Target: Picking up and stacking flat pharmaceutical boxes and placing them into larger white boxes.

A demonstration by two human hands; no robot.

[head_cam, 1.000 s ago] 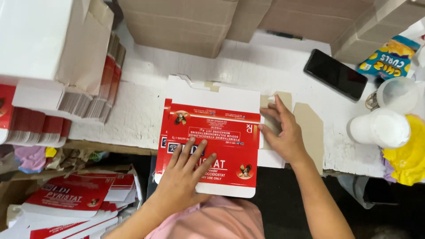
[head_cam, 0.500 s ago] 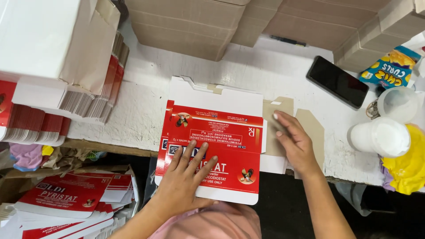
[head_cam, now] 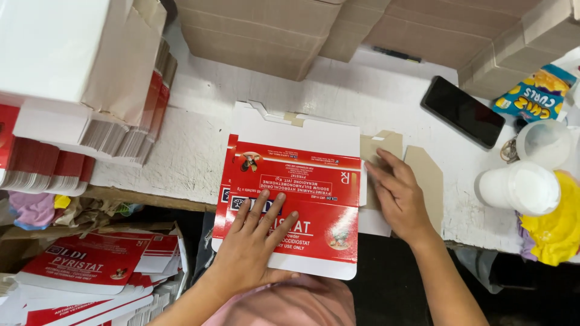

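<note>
Two bare hands work on one flat red-and-white carton blank [head_cam: 294, 199], which lies unfolded in the middle of the frame on the white worktable [head_cam: 181, 151], its lower edge hanging past the table's front edge. The left hand [head_cam: 251, 247] lies palm down on the blank's lower red panel, fingers spread and flat, gripping nothing — seemingly to pin the sheet so it cannot slide. The right hand [head_cam: 396, 196] rests at the blank's right edge, fingers extended and close together, pressing on the brown cardboard side flap [head_cam: 380, 145] there; it closes around nothing either. That pairing looks like one hand anchoring while the other flattens or creases the flap.

At the upper left of the frame a tall stack of flat blanks [head_cam: 90, 145] leans under a white box [head_cam: 60, 54], and more printed blanks [head_cam: 90, 259] lie heaped at the lower left, below table level. Brown corrugated boxes [head_cam: 272, 36] crowd the top of the frame. To the right sit a black phone [head_cam: 462, 111], a snack packet [head_cam: 531, 93], two white plastic cups [head_cam: 525, 187] and something yellow [head_cam: 553, 229] — these stand near the right hand and narrow the space on that side.
</note>
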